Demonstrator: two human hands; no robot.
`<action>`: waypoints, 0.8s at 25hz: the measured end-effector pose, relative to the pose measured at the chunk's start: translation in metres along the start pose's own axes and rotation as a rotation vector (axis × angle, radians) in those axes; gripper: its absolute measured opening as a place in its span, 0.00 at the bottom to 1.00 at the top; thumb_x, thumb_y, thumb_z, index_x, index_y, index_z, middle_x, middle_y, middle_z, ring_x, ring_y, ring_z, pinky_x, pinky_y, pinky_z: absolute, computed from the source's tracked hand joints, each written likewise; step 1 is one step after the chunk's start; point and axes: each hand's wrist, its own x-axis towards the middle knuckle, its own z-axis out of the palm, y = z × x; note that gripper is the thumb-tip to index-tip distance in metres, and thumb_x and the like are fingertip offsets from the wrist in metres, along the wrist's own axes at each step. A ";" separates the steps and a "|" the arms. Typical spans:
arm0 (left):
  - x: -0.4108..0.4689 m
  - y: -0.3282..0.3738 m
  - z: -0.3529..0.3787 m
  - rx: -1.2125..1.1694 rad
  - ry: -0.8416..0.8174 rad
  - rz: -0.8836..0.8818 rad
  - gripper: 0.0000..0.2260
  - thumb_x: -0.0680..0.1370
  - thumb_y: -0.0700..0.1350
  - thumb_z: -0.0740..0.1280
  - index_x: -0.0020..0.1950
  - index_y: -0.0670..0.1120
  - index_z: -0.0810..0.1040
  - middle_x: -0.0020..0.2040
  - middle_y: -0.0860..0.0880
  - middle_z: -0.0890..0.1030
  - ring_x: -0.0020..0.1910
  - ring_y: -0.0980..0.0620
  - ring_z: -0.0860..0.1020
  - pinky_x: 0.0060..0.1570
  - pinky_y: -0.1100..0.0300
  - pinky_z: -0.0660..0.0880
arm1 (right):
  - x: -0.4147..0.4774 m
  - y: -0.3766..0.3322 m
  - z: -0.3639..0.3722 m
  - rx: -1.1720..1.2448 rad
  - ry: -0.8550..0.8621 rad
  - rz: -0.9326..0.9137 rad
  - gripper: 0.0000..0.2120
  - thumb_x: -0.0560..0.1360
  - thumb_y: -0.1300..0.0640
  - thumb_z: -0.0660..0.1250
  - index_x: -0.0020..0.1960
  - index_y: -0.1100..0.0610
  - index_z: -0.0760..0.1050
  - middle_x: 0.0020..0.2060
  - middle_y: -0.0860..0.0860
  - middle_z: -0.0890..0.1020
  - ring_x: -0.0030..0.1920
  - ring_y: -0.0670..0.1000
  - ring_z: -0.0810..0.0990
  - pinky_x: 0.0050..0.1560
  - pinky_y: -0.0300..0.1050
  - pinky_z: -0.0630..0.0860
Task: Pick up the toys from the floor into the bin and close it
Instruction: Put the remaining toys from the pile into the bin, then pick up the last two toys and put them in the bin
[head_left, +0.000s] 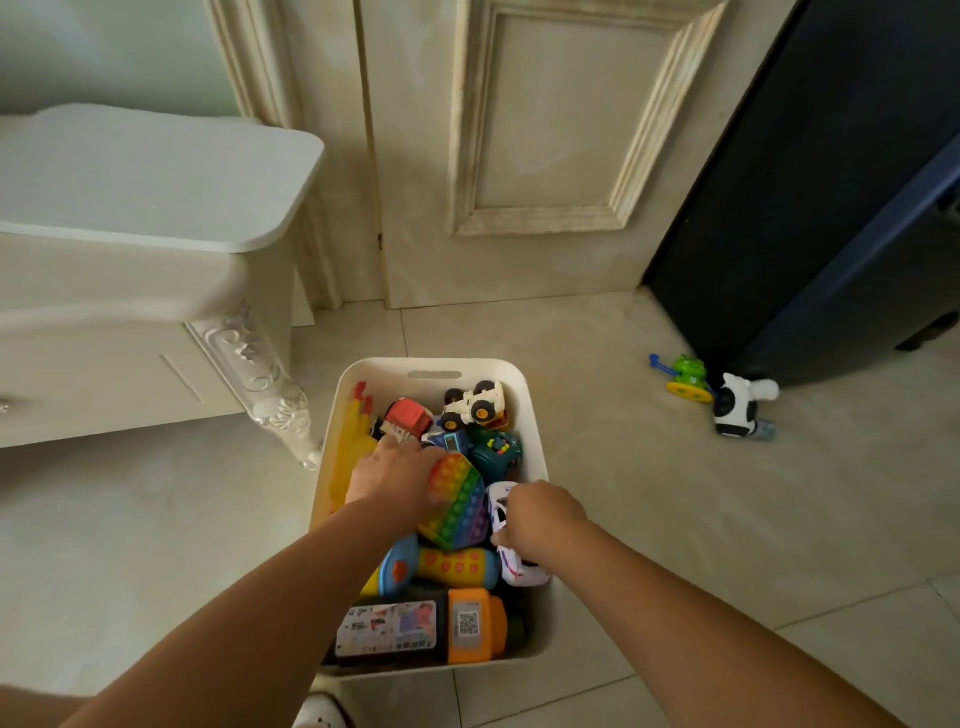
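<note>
Both hands work inside the white plastic bin (435, 368) at the centre of the frame. The left hand (390, 480) lies spread, palm down, on the rainbow-coloured silicone pop toy (460, 499), its fingers reaching toward a red and white toy truck (406, 417). The right hand (540, 512) curls closed around the white plastic toy car (514, 564) at the bin's right wall. The step looks like settling toys into a nearly full bin. Around the hands lie a white toy tractor with orange hubs (475, 404), a yellow and blue plastic toy phone (431, 566) and an orange and black cylinder with a printed label (431, 626). The load sits heaped close to the rim. Two toys remain on the tiled floor (675, 519) at right of frame, touching each other: a green and yellow plastic frog toy (685, 378) and a black and white cow-patterned toy (737, 408), near a dark blue cabinet (805, 208). The next move calls for fetching them. No lid is visible.
</note>
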 end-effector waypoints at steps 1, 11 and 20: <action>0.002 0.006 -0.004 -0.007 0.052 -0.001 0.22 0.76 0.59 0.64 0.69 0.58 0.69 0.65 0.51 0.73 0.65 0.48 0.69 0.60 0.51 0.72 | 0.003 0.003 -0.001 0.061 0.026 -0.012 0.22 0.79 0.47 0.63 0.65 0.61 0.73 0.62 0.59 0.77 0.62 0.59 0.77 0.57 0.48 0.73; 0.087 0.174 -0.021 -0.169 0.199 0.398 0.18 0.78 0.49 0.61 0.69 0.53 0.71 0.67 0.51 0.70 0.66 0.48 0.67 0.64 0.50 0.70 | 0.071 0.182 -0.022 0.555 0.545 0.259 0.13 0.78 0.53 0.57 0.53 0.58 0.76 0.56 0.57 0.81 0.57 0.60 0.78 0.50 0.47 0.73; 0.225 0.303 0.068 -0.114 -0.104 0.373 0.22 0.78 0.48 0.62 0.72 0.54 0.68 0.72 0.49 0.66 0.70 0.45 0.67 0.68 0.51 0.68 | 0.172 0.363 0.006 0.772 0.554 0.482 0.27 0.76 0.53 0.65 0.74 0.56 0.63 0.69 0.60 0.69 0.67 0.62 0.71 0.64 0.53 0.69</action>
